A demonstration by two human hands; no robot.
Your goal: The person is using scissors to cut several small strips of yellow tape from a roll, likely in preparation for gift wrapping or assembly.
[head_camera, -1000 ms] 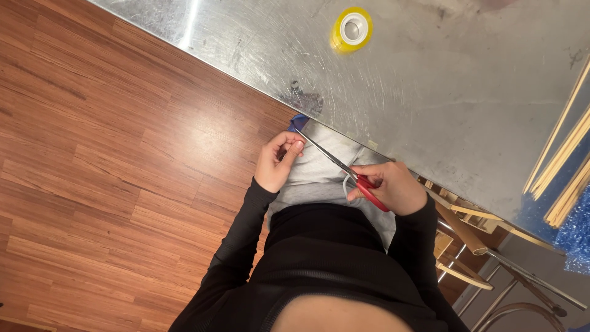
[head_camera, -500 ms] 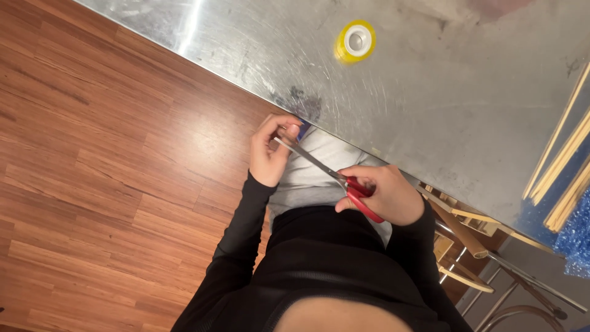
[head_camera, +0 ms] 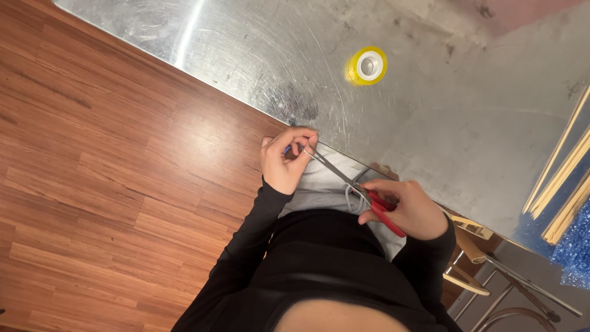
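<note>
While the right hand (head_camera: 410, 209) gripped the red handles of the scissors (head_camera: 356, 187), fingers closed through them, the left hand (head_camera: 284, 161) pinched something small and blue at the blade tips, just off the edge of the metal table (head_camera: 442, 117). A yellow roll of tape (head_camera: 367, 66) lay well apart on the table.

Scratched metal table (head_camera: 467, 129), edge running 10 to 4 o'clock. Yellow tape roll (head_camera: 367, 65) lies at 12 o'clock; pale wooden sticks (head_camera: 562, 178) at 3 o'clock.
</note>
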